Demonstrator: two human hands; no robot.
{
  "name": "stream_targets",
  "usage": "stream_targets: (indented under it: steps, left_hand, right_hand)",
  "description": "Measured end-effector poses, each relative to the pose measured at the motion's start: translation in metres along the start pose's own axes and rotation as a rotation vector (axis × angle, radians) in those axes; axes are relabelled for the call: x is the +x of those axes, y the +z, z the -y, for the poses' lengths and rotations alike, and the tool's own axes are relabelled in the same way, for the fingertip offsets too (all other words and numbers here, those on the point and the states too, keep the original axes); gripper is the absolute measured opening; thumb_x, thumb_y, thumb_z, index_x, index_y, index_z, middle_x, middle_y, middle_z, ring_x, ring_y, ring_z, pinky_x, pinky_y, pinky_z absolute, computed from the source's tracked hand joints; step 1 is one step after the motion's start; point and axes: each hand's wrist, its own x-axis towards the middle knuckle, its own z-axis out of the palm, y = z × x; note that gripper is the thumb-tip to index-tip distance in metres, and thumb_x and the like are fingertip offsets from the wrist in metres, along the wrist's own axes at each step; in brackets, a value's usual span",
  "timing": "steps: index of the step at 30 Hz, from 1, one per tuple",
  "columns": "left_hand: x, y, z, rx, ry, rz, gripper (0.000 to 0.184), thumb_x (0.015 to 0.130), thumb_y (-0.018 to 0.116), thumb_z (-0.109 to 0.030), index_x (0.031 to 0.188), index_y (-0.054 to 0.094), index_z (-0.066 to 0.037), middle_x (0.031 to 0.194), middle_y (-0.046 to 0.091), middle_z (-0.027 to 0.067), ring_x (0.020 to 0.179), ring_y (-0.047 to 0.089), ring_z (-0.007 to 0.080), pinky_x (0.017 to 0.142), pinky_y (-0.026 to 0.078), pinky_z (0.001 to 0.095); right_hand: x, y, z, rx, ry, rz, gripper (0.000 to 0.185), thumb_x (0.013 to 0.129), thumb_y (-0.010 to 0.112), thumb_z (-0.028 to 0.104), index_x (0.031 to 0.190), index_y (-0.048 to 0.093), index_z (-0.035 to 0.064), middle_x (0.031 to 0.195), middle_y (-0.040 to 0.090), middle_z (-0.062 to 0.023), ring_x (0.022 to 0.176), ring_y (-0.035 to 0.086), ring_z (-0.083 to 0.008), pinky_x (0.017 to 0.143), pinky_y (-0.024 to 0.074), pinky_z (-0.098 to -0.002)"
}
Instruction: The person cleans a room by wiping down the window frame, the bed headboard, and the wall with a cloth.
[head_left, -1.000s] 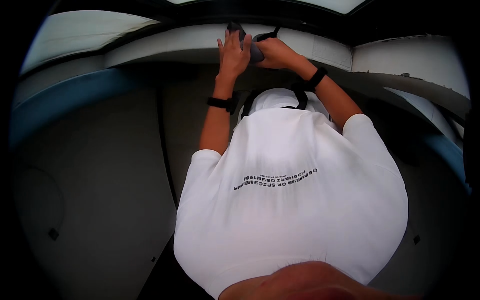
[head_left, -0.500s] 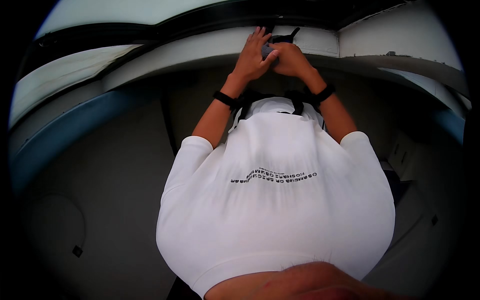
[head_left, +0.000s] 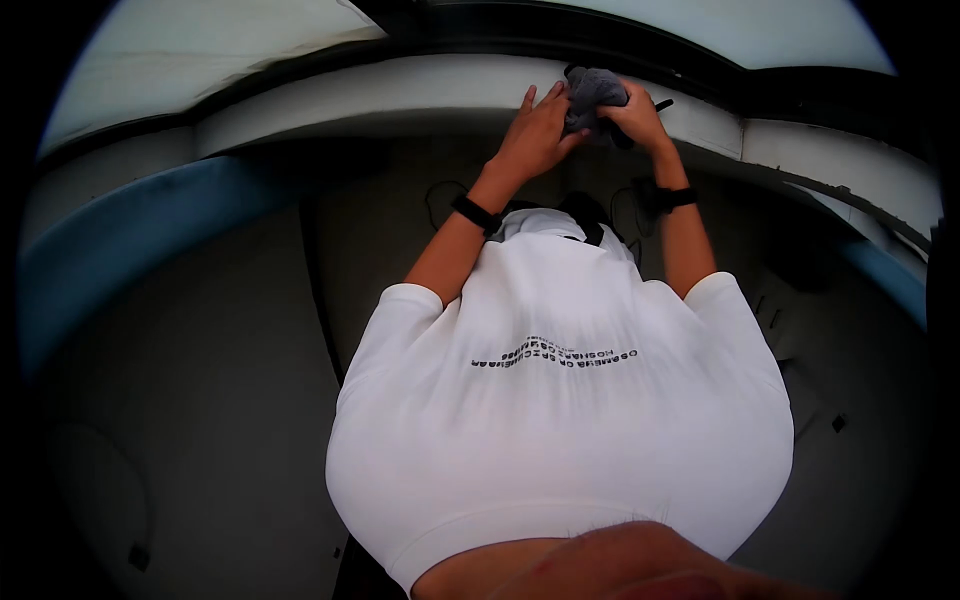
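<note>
A bunched grey cloth (head_left: 597, 92) is up at the white ledge, below the window. My right hand (head_left: 640, 118) grips its right side with curled fingers. On the cloth's left, my left hand (head_left: 537, 133) has its fingers stretched and apart, its fingertips and thumb close against the cloth's edge. A dark object with a thin black end (head_left: 664, 105) pokes out just right of my right hand; its kind is unclear and most of it is hidden.
The pale ledge (head_left: 420, 85) curves across under dark-framed window glass (head_left: 200, 60). Blue panels (head_left: 120, 250) flank it on the left and right. Thin dark cables (head_left: 430, 200) hang below the ledge. Grey floor (head_left: 210, 400) lies to my left.
Both hands have moved right and apart from each other. More of the grey cloth now shows between them. The view has shifted along the ledge and window.
</note>
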Motion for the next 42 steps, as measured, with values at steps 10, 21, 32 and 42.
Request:
stream_targets:
  steps: [10, 21, 32, 42]
  left_hand:
    - [-0.074, -0.094, 0.064, 0.196, -0.189, -0.374, 0.045, 0.082, 0.075, -0.023, 0.119, 0.06, -0.002, 0.126, 0.059, 0.019, 0.13, 0.05, 0.0393, 0.114, 0.031, 0.0569]
    - [-0.142, -0.112, 0.07, 0.163, -0.702, -0.536, 0.042, 0.079, 0.071, -0.021, 0.113, 0.059, -0.001, 0.108, 0.061, 0.0221, 0.097, 0.061, 0.0466, 0.08, 0.05, 0.0491]
    - [-0.029, -0.102, 0.023, -0.19, -0.505, -0.031, 0.056, 0.081, 0.072, -0.026, 0.128, 0.052, -0.004, 0.109, 0.067, 0.0232, 0.102, 0.063, 0.0443, 0.086, 0.052, 0.0466]
    - [-0.023, -0.123, 0.061, -0.317, -0.23, 0.369, 0.069, 0.081, 0.072, -0.021, 0.136, 0.037, 0.0, 0.11, 0.063, 0.0274, 0.1, 0.062, 0.0463, 0.086, 0.051, 0.0473]
  right_hand:
    - [0.049, 0.149, 0.089, -0.345, -0.287, 0.018, 0.055, 0.067, 0.077, 0.03, 0.118, 0.062, 0.0132, 0.103, 0.066, -0.0166, 0.099, 0.063, -0.0395, 0.083, 0.0504, -0.0495]
    - [0.084, 0.238, 0.141, -0.329, -0.664, 0.041, 0.058, 0.058, 0.077, 0.019, 0.113, 0.06, 0.0111, 0.107, 0.058, -0.0143, 0.103, 0.058, -0.0346, 0.08, 0.0457, -0.0452]
    - [0.05, 0.101, 0.086, -0.098, -0.273, 0.12, 0.04, 0.065, 0.073, 0.016, 0.101, 0.061, 0.0041, 0.088, 0.067, -0.0207, 0.087, 0.065, -0.0432, 0.073, 0.0522, -0.0479]
    - [0.045, 0.102, 0.109, -0.484, 0.022, -0.014, 0.038, 0.071, 0.072, 0.031, 0.102, 0.065, 0.0085, 0.086, 0.07, -0.0209, 0.086, 0.068, -0.043, 0.072, 0.055, -0.0452]
